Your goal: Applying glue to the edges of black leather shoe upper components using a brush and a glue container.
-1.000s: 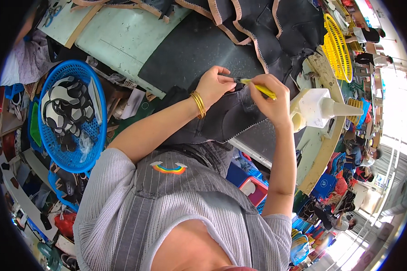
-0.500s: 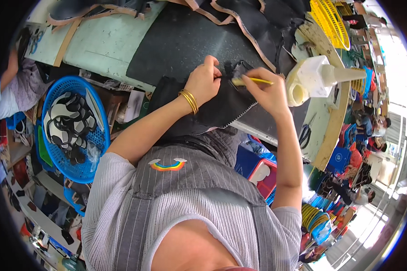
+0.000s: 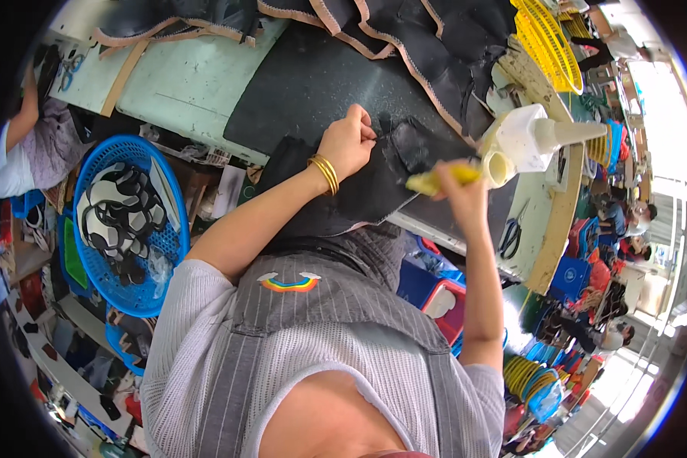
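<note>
Brush (image 3: 422,184) on the move: the right hand (image 3: 467,200), gripping its yellow handle, has swung down and back from the raised flap (image 3: 420,145), where the bristles stood half a second ago. The brush now blurs over the lower part of the black cloth (image 3: 375,187), beside the open mouth of a white bottle (image 3: 523,139); whether it touches cannot be told. The shift suggests a pause between strokes at the flap. The left hand (image 3: 346,145) stays at the cloth's upper side, fingers curled together; whether they pinch it is unclear. The cloth lies across the table's near edge, above the lap.
</note>
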The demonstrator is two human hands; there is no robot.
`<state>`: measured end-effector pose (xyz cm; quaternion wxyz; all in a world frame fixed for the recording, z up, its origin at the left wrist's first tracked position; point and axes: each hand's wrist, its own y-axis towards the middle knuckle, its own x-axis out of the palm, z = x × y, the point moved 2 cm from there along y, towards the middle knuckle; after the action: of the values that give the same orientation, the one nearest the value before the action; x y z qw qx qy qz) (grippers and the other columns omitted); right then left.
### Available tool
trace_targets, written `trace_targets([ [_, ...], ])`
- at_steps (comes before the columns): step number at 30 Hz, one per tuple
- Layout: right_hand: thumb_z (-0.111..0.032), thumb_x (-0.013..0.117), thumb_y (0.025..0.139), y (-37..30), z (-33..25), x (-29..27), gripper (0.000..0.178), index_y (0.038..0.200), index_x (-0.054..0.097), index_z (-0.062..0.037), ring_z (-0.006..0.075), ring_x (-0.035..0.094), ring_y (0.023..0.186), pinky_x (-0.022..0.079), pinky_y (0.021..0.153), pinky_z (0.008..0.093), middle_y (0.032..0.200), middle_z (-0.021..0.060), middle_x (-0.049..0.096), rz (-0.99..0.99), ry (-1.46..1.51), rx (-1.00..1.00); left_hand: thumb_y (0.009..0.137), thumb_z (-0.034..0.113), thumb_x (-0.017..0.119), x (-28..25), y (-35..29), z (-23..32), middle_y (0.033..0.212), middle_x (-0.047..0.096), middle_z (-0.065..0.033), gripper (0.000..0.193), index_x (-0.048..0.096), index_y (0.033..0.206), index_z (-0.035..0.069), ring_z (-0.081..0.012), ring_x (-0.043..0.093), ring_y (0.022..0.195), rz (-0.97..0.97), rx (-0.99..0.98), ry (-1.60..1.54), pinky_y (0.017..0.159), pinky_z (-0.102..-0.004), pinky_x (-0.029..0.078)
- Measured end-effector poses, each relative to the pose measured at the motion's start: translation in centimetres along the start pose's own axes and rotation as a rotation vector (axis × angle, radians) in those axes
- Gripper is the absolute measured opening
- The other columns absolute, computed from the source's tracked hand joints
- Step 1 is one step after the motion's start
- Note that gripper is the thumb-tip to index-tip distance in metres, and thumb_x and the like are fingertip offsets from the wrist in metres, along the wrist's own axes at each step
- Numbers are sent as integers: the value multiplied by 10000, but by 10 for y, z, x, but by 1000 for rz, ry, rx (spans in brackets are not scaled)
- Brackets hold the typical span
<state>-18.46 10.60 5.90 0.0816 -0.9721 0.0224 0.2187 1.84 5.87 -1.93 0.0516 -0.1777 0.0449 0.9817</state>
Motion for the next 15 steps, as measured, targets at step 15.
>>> trace_targets([
  [15,-26,636,760,-66,0,51,96,850,620,3,135,580,668,458,605,239,813,55,620,-341,-32,-371,685,-5,656,-11,4,23,750,650,-125,268,449,852,24,-224,658,733,82,-80,-195,657,-307,508],
])
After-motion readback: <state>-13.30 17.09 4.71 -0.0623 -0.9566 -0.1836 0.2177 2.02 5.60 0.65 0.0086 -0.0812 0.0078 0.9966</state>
